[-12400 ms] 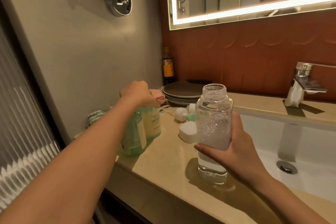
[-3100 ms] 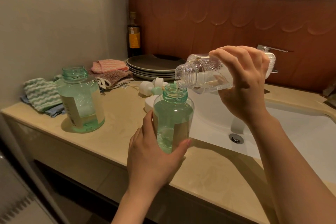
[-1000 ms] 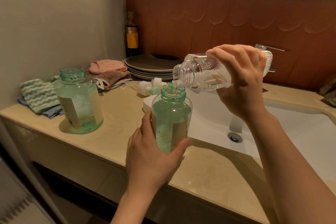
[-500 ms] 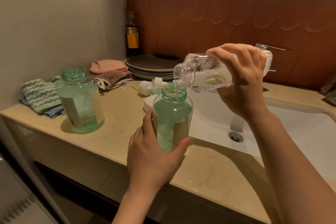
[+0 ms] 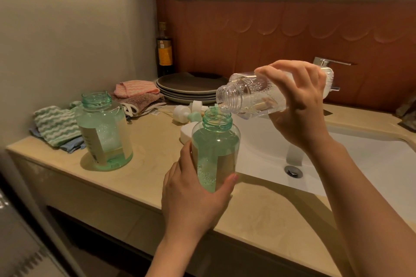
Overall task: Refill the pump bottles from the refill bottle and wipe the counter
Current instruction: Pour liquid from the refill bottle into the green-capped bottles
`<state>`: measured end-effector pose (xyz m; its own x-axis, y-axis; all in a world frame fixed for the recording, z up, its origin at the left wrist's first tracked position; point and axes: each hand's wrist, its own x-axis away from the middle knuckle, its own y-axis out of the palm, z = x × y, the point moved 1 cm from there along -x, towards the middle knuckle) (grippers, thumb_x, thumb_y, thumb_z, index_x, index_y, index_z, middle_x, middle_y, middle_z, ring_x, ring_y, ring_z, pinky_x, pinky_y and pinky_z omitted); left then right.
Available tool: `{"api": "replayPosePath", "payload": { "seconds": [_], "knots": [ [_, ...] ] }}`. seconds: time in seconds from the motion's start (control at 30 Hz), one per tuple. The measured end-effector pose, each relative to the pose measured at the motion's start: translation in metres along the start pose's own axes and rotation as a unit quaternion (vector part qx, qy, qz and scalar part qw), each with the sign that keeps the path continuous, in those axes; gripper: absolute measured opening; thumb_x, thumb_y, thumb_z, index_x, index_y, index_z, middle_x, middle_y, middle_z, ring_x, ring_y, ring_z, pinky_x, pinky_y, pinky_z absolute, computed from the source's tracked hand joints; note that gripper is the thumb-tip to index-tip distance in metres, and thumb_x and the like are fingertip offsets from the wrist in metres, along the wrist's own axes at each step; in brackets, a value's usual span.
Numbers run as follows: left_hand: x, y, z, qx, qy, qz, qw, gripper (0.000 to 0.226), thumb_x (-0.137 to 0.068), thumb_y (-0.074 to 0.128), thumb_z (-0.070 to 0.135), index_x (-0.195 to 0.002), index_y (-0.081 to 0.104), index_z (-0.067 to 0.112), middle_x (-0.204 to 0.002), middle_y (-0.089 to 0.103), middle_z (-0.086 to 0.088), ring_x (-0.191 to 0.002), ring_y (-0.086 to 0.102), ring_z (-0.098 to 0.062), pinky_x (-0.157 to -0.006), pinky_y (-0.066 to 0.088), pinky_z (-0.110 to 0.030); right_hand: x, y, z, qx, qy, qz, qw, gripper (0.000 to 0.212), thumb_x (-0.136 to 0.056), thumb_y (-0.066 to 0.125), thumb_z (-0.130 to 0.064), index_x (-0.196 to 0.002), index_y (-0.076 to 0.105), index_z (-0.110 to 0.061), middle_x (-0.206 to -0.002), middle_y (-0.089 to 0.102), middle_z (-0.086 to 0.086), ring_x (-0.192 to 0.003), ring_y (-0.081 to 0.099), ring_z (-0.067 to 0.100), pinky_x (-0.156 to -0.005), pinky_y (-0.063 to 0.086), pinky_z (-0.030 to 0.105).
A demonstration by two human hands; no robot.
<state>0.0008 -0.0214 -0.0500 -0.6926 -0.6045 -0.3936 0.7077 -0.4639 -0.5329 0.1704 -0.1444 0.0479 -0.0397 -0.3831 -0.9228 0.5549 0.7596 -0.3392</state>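
Step in hand (judged): decanting from the refill bottle into the nearer of two pump bottles.

Left hand [image 5: 193, 200], nearest the camera: fingers [image 5: 231, 179] and thumb wrapped round the lower body of the nearer pump bottle [image 5: 215, 148], gripping it upright at the front edge of the worktop [image 5: 146, 177]. The palm hides its base, so cannot tell whether it stands or is lifted. Neck open, pump off.

Right hand [image 5: 299, 105], above and just behind: fingers curled over the top of the clear refill bottle [image 5: 249, 96], thumb beneath, wrist cocked so the bottle lies near horizontal. Its mouth sits just above the green neck, at the far rim. Little liquid is left inside, pooled along the low side.

To do this well: hold the lip over the centre of the neck, not the rim. Raise the tilt slowly as the remainder runs down, and steady the receiver. A dribble down the outside is the likely fault.

Further left: second pump bottle [image 5: 104, 132] stands open on the worktop, well apart. Beyond it: loose pump heads [image 5: 189, 114], then folded cloths [image 5: 56, 126] by the wall for the wipe, not yet begun.
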Motion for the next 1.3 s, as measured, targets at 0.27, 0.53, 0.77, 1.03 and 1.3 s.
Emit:
{"api": "replayPosePath", "payload": {
  "seconds": [0.27,0.53,0.77,1.03,1.3],
  "knots": [
    [-0.001,0.002,0.0,-0.014,0.001,0.005,1.0,0.099,-0.06,0.052,0.075,-0.14,0.02,0.027,-0.128,0.051,0.001,-0.117,0.048,-0.021,-0.101,0.04,-0.043,-0.008,-0.001,0.005,0.011,-0.041,0.003,0.999,0.08,-0.061,0.074,0.01,-0.125,0.043,-0.028,-0.121,0.045,-0.001,-0.11,0.043,0.025,-0.091,0.025,0.034],
    [-0.001,0.003,-0.001,-0.015,0.001,0.008,1.0,0.1,-0.057,0.05,0.077,-0.139,0.023,0.026,-0.127,0.052,0.001,-0.115,0.049,-0.022,-0.1,0.041,-0.043,-0.012,-0.002,0.007,0.007,-0.064,0.005,0.998,0.077,-0.059,0.079,0.005,-0.122,0.047,-0.026,-0.118,0.055,0.006,-0.108,0.044,0.026,-0.09,0.028,0.036],
    [-0.002,0.003,-0.003,-0.02,0.004,0.013,1.0,0.102,-0.054,0.045,0.082,-0.138,0.023,0.027,-0.124,0.054,0.001,-0.113,0.051,-0.023,-0.097,0.043,-0.044,-0.01,0.0,0.007,-0.004,-0.062,-0.008,0.998,0.076,-0.061,0.079,0.002,-0.123,0.045,-0.024,-0.118,0.055,0.008,-0.109,0.045,0.028,-0.089,0.031,0.039],
    [-0.002,0.004,-0.003,-0.019,0.007,0.02,1.0,0.102,-0.053,0.041,0.082,-0.137,0.026,0.027,-0.122,0.055,0.001,-0.11,0.052,-0.022,-0.096,0.044,-0.044,-0.011,0.002,0.008,-0.01,-0.066,-0.02,0.998,0.073,-0.063,0.077,0.0,-0.123,0.044,-0.024,-0.119,0.057,0.01,-0.108,0.046,0.03,-0.088,0.034,0.043],
    [-0.001,0.004,-0.003,-0.012,0.007,0.022,1.0,0.1,-0.054,0.042,0.082,-0.137,0.026,0.028,-0.12,0.055,0.003,-0.11,0.052,-0.021,-0.095,0.044,-0.046,-0.013,0.0,0.008,-0.013,-0.071,-0.021,0.997,0.071,-0.063,0.074,0.004,-0.123,0.045,-0.023,-0.118,0.06,0.01,-0.107,0.047,0.028,-0.087,0.035,0.042]
  ]
}}
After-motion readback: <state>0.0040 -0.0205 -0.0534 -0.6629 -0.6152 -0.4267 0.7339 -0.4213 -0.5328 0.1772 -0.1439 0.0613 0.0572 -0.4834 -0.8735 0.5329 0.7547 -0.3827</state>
